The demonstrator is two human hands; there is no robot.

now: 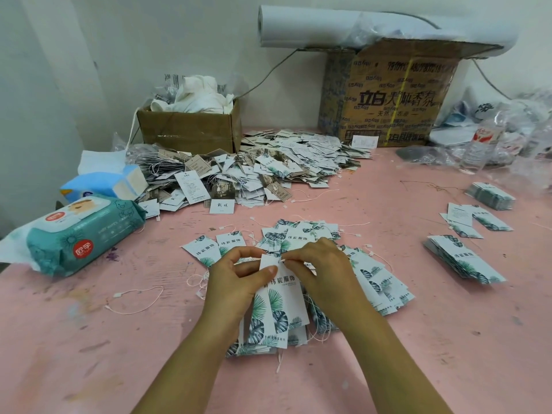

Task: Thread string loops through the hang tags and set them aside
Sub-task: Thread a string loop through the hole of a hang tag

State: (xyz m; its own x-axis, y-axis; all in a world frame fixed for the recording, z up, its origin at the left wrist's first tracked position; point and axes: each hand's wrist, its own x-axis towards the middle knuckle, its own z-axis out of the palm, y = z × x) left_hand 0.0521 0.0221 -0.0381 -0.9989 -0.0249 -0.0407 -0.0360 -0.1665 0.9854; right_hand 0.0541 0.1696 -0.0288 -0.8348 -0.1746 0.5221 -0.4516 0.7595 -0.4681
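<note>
My left hand [236,279] grips a small stack of white hang tags [283,300] printed with green leaves, thumb pressed on the top tag. At the tags' top edge my right hand [316,264] pinches a thin white string [282,259]. Under both hands lies a loose spread of the same leaf tags [373,279] on the pink table [448,339]. A loose string loop [134,300] lies to the left of the hands.
A big heap of strung tags [254,171] fills the back middle, before a small carton [191,130] and a large printed box [388,100]. Wet wipes pack [80,234] and tissue pack [104,183] sit left. Neat tag stacks [466,258] and a plastic bottle [481,144] lie right.
</note>
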